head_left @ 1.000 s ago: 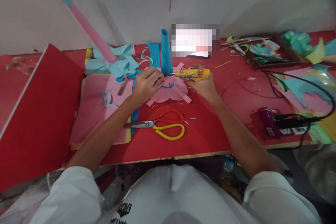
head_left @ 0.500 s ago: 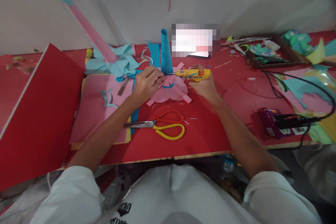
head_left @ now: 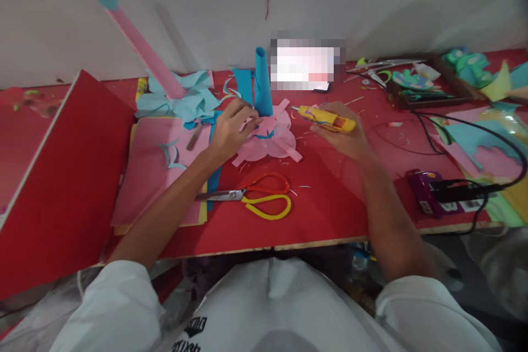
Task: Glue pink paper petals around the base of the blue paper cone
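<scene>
On red table (head_left: 330,209), right hand (head_left: 344,137) holds glue gun (head_left: 324,117) (yellow).

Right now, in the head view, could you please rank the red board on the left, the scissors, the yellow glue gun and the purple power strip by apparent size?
1. red board, by far the largest
2. scissors
3. purple power strip and yellow glue gun in the right hand: they look alike, so I would not rank them.
</scene>
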Available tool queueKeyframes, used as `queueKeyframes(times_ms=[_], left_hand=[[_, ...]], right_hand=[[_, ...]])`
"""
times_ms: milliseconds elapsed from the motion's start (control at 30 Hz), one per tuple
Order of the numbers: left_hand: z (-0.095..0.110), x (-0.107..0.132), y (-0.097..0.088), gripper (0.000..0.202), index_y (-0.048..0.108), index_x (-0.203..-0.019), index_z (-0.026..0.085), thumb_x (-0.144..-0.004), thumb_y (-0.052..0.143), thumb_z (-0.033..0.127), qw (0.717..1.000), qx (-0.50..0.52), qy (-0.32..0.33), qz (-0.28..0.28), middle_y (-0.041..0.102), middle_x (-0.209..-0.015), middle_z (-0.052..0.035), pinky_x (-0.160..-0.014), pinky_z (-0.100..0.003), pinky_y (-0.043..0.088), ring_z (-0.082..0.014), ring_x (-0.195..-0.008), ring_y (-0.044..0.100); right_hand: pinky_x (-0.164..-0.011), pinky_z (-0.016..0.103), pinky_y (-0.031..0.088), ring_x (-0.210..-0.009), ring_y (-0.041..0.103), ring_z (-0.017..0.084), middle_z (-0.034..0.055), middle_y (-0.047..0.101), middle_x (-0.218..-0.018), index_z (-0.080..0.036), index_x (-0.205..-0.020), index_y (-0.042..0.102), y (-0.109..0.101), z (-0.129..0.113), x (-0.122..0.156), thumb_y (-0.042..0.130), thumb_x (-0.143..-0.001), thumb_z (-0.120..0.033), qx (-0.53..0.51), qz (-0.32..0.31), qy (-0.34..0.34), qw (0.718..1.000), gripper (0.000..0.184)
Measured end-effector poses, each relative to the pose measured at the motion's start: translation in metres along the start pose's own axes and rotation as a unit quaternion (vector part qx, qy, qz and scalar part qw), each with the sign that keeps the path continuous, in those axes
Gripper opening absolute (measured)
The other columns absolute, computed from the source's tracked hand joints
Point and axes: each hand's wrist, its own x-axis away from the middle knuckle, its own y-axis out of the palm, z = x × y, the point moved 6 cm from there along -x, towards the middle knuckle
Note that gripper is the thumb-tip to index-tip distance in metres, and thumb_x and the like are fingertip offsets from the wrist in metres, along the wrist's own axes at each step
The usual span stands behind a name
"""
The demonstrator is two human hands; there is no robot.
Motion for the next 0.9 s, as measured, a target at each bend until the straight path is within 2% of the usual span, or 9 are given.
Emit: queueKeyframes(times_ms=[100, 233, 333, 433, 500, 567, 667, 767, 900], left_hand=[[-0.002, -0.001, 0.001, 0.032, 0.069, -0.094, 0.023, -0.105, 0.062, 0.053, 1.0, -0.006, -0.012, -0.001, 0.066, -0.1, -0.0072, -0.08, -0.036, 0.057, -0.0194, -0.088, 0.065], [-0.002, -0.003, 0.002, 0.039, 0.067, -0.094, 0.022, -0.104, 0.059, 0.059, 1.0, -0.012, -0.021, -0.002, 0.064, -0.1, -0.008, -0.082, -0.038, 0.057, -0.0205, -0.091, 0.065], [-0.003, -0.003, 0.002, 0.042, 0.067, -0.094, 0.023, -0.104, 0.056, 0.062, 0.999, -0.013, -0.033, -0.002, 0.063, -0.101, -0.0086, -0.085, -0.039, 0.058, -0.0214, -0.093, 0.065], [-0.003, -0.003, 0.001, 0.041, 0.067, -0.095, 0.024, -0.104, 0.057, 0.062, 0.999, -0.019, -0.043, 0.0, 0.063, -0.104, -0.0095, -0.086, -0.04, 0.06, -0.0228, -0.099, 0.065], [-0.003, -0.003, 0.0, 0.038, 0.066, -0.095, 0.025, -0.104, 0.058, 0.06, 0.998, -0.03, -0.051, -0.001, 0.064, -0.109, -0.0105, -0.088, -0.042, 0.061, -0.0242, -0.105, 0.066], [-0.002, -0.003, 0.0, 0.035, 0.066, -0.095, 0.025, -0.105, 0.058, 0.057, 0.998, -0.036, -0.055, 0.001, 0.064, -0.116, -0.0119, -0.095, -0.045, 0.061, -0.0257, -0.113, 0.066], [-0.002, -0.004, 0.001, 0.033, 0.065, -0.094, 0.024, -0.106, 0.058, 0.054, 0.998, -0.039, -0.056, 0.002, 0.065, -0.13, -0.0136, -0.103, -0.051, 0.059, -0.028, -0.123, 0.065], [-0.003, -0.004, 0.004, 0.032, 0.064, -0.094, 0.023, -0.106, 0.057, 0.052, 0.997, -0.045, -0.06, -0.005, 0.066, -0.135, -0.0129, -0.108, -0.052, 0.057, -0.0281, -0.128, 0.065], [-0.004, -0.003, 0.006, 0.029, 0.064, -0.097, 0.023, -0.108, 0.055, 0.048, 0.996, -0.064, -0.06, -0.013, 0.069, -0.132, -0.0118, -0.11, -0.051, 0.056, -0.0272, -0.127, 0.067]], right_hand=[[-0.095, 0.053, 0.06, -0.107, 0.07, 0.032, 0.011, 0.07, -0.118, -0.031, -0.12, 0.068, -0.018, -0.002, 0.006, 0.076, -0.09, -0.044, 0.08, -0.054, -0.017, 0.995, 0.033], [-0.099, 0.056, 0.058, -0.112, 0.068, 0.035, 0.0142, 0.068, -0.124, -0.031, -0.131, 0.066, -0.017, 0.011, 0.012, 0.069, -0.087, -0.029, 0.154, -0.148, 0.027, 0.977, 0.044], [-0.111, 0.059, 0.053, -0.128, 0.064, 0.039, 0.0153, 0.065, -0.137, -0.029, -0.139, 0.063, -0.011, 0.025, 0.017, 0.072, -0.083, -0.026, 0.141, -0.196, 0.055, 0.969, 0.057], [-0.116, 0.061, 0.05, -0.139, 0.06, 0.04, 0.0144, 0.064, -0.147, -0.03, -0.143, 0.062, -0.012, 0.029, 0.021, 0.08, -0.082, -0.036, 0.088, -0.238, 0.082, 0.964, 0.064], [-0.117, 0.063, 0.05, -0.139, 0.061, 0.039, 0.0113, 0.065, -0.148, -0.033, -0.141, 0.066, -0.016, 0.018, 0.018, 0.083, -0.083, -0.044, 0.045, -0.243, 0.082, 0.966, 0.061], [-0.114, 0.062, 0.052, -0.132, 0.065, 0.038, 0.0087, 0.069, -0.144, -0.034, -0.134, 0.07, -0.024, -0.003, 0.006, 0.082, -0.084, -0.049, 0.017, -0.194, 0.069, 0.978, 0.054], [-0.1, 0.057, 0.058, -0.107, 0.072, 0.034, 0.0074, 0.077, -0.121, -0.033, -0.114, 0.075, -0.026, -0.044, -0.022, 0.075, -0.092, -0.049, 0.022, -0.134, 0.021, 0.99, 0.027], [-0.091, 0.05, 0.057, -0.093, 0.072, 0.03, 0.0056, 0.079, -0.103, -0.029, -0.097, 0.076, -0.002, -0.071, -0.051, 0.078, -0.09, -0.044, 0.033, -0.186, -0.021, 0.982, 0.016], [-0.09, 0.047, 0.053, -0.09, 0.07, 0.029, 0.0043, 0.077, -0.092, -0.027, -0.086, 0.077, 0.035, -0.075, -0.08, 0.091, -0.076, -0.044, 0.028, -0.228, -0.044, 0.972, 0.024]])
